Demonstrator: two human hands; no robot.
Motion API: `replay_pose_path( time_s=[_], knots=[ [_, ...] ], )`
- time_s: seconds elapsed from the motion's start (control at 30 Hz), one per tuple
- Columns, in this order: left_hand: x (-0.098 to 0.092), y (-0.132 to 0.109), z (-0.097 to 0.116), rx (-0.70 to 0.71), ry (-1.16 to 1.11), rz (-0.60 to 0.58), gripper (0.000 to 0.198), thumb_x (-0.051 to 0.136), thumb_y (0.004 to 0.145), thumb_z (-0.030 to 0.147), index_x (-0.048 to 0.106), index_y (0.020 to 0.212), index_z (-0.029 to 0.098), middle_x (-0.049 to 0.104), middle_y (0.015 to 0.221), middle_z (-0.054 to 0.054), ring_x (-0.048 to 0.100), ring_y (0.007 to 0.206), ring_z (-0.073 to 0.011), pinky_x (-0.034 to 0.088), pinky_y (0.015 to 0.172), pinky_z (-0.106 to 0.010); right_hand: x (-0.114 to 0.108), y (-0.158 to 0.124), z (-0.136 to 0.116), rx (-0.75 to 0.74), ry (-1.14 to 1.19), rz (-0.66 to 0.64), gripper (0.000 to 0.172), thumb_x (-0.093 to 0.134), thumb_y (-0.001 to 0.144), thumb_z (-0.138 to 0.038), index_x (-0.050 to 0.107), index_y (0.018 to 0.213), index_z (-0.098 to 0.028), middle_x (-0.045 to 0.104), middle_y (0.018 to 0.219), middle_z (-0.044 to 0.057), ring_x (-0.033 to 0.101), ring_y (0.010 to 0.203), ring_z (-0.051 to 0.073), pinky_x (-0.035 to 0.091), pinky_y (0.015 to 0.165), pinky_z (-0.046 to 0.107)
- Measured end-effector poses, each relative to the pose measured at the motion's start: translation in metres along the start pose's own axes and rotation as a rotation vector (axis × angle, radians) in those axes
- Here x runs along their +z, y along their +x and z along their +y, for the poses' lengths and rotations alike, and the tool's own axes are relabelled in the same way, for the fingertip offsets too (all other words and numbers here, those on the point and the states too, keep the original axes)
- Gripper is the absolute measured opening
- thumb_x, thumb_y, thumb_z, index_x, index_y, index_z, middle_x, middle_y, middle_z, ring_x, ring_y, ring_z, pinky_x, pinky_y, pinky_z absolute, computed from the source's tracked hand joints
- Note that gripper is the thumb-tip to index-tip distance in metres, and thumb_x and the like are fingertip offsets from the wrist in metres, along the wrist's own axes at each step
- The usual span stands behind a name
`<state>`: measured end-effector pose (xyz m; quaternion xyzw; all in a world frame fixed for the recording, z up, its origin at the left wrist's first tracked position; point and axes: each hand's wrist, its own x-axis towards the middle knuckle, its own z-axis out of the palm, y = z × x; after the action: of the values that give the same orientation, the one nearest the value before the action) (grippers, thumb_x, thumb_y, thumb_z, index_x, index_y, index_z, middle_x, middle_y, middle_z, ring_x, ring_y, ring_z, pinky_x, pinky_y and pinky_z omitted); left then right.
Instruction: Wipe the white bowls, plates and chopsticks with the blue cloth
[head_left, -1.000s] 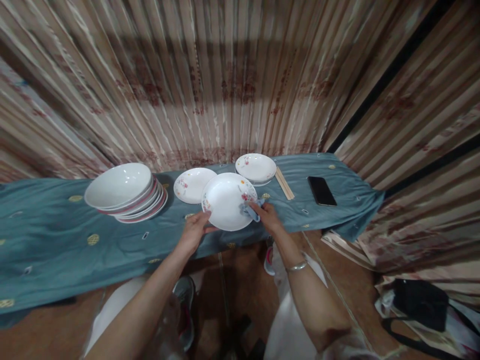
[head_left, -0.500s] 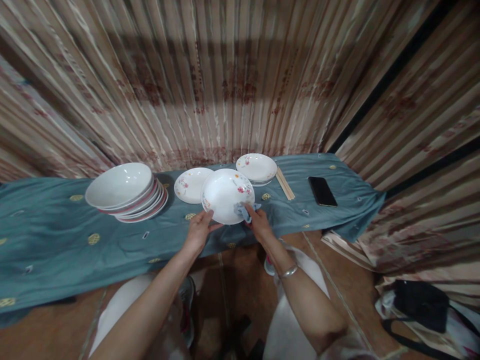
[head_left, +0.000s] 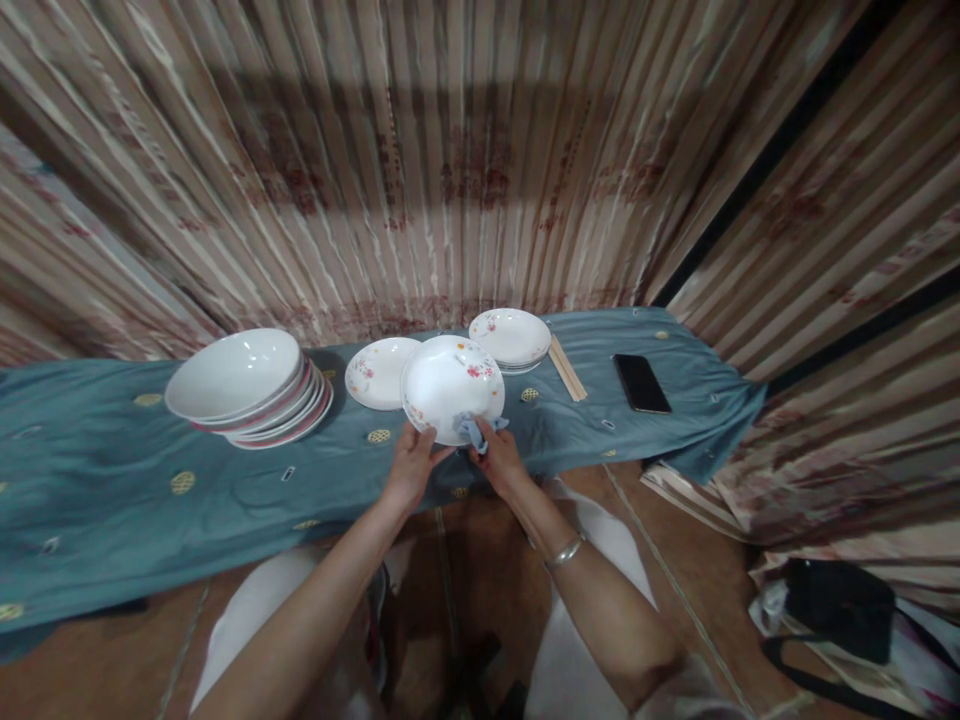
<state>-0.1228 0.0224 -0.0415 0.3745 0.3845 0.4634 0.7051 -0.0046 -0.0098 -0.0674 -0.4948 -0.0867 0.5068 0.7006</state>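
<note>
The round white china plate (head_left: 450, 385) bears small red flower sprigs, like the 2 white plates behind (head_left: 379, 370). The small rag (head_left: 474, 432) is pale blue. The teal tablecloth (head_left: 225, 480) carries gold round motifs. The stacked white bowls (head_left: 240, 375) have red rims.

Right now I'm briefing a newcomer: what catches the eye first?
A white floral plate is held at centre by the left hand while the right hand presses a blue cloth to its rim. Left of it, stacked bowls sit on the teal tablecloth; a black phone lies right.

left hand (head_left: 411, 465): fingers behind plate (head_left: 450, 385) | bowl stack (head_left: 247, 395): lower bowls mostly hidden | tablecloth (head_left: 112, 490): cut by left edge
</note>
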Motion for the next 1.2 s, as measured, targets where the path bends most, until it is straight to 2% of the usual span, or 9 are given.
replay_pose_path(
  time_s=[0.13,0.43,0.6,0.7,0.83,0.9,1.0,1.1,1.2],
  knots=[
    [0.001,-0.002,-0.001,-0.012,-0.003,-0.021,0.045,0.075,0.062,0.031,0.058,0.102,0.020,0.064,0.118,-0.007,0.060,0.107,-0.0260,0.057,0.083,-0.046,-0.002,-0.001,-0.003,0.027,-0.029,-0.004,0.031,0.077,0.060,-0.040,0.057,0.054,-0.017,0.053,0.044,-0.005,0.043,0.039,0.007,0.037,0.038,0.019],
    [-0.007,-0.003,0.015,-0.106,0.137,-0.050,0.044,0.079,0.057,0.042,0.067,0.089,0.014,0.069,0.100,-0.010,0.063,0.099,-0.0274,0.058,0.076,-0.042,-0.016,0.002,-0.018,-0.011,-0.220,-0.004,0.035,0.074,0.059,-0.047,0.056,0.052,-0.017,0.052,0.041,-0.004,0.043,0.037,0.007,0.036,0.038,0.020],
    [-0.017,-0.002,0.016,-0.074,0.165,-0.015,0.047,0.078,0.058,0.043,0.064,0.094,0.016,0.068,0.103,-0.009,0.063,0.097,-0.0265,0.057,0.077,-0.042,-0.025,0.003,-0.021,-0.069,-0.315,-0.041,0.040,0.073,0.057,-0.051,0.053,0.048,-0.018,0.050,0.040,-0.005,0.043,0.037,0.007,0.034,0.037,0.020],
    [-0.028,0.002,0.013,0.014,0.264,0.002,0.052,0.073,0.065,0.045,0.059,0.108,0.019,0.064,0.117,-0.010,0.060,0.108,-0.0287,0.053,0.087,-0.046,-0.030,0.001,-0.023,-0.079,-0.390,-0.051,0.042,0.073,0.057,-0.053,0.053,0.045,-0.018,0.049,0.038,-0.004,0.041,0.036,0.007,0.033,0.037,0.021],
    [-0.040,0.004,0.013,0.370,0.620,0.040,0.068,0.070,0.072,0.043,0.046,0.132,0.023,0.042,0.146,-0.014,0.037,0.136,-0.0307,0.034,0.108,-0.049,-0.039,0.000,-0.029,-0.100,-0.491,-0.083,0.045,0.072,0.057,-0.056,0.053,0.043,-0.017,0.050,0.037,-0.002,0.041,0.035,0.008,0.032,0.037,0.022],
    [-0.042,0.002,0.015,0.563,0.856,-0.053,0.066,0.073,0.070,0.041,0.051,0.130,0.024,0.037,0.150,-0.014,0.027,0.141,-0.0317,0.024,0.112,-0.052,-0.042,0.000,-0.031,-0.101,-0.514,-0.109,0.045,0.071,0.058,-0.056,0.054,0.043,-0.017,0.050,0.037,-0.002,0.041,0.036,0.008,0.031,0.038,0.022],
    [-0.040,-0.002,0.012,0.739,1.095,-0.299,0.048,0.074,0.069,0.039,0.065,0.115,0.025,0.051,0.140,-0.012,0.028,0.140,-0.0348,0.013,0.112,-0.061,-0.046,0.001,-0.033,-0.098,-0.526,-0.132,0.046,0.071,0.059,-0.058,0.054,0.045,-0.017,0.049,0.037,-0.002,0.040,0.035,0.008,0.030,0.037,0.022],
    [-0.037,-0.004,0.003,0.774,1.195,-0.459,0.029,0.070,0.074,0.030,0.072,0.103,0.027,0.064,0.126,-0.011,0.040,0.133,-0.0350,0.001,0.111,-0.066,-0.047,0.001,-0.034,-0.068,-0.516,-0.138,0.045,0.073,0.058,-0.057,0.054,0.046,-0.018,0.049,0.037,-0.003,0.039,0.035,0.008,0.030,0.037,0.022],
    [-0.034,-0.003,-0.003,0.770,1.212,-0.501,0.019,0.060,0.081,0.020,0.075,0.091,0.028,0.070,0.115,-0.009,0.052,0.124,-0.0310,-0.009,0.110,-0.063,-0.046,0.001,-0.035,-0.047,-0.486,-0.139,0.045,0.074,0.057,-0.056,0.052,0.047,-0.018,0.049,0.038,-0.004,0.038,0.035,0.007,0.030,0.037,0.022]
  ],
)
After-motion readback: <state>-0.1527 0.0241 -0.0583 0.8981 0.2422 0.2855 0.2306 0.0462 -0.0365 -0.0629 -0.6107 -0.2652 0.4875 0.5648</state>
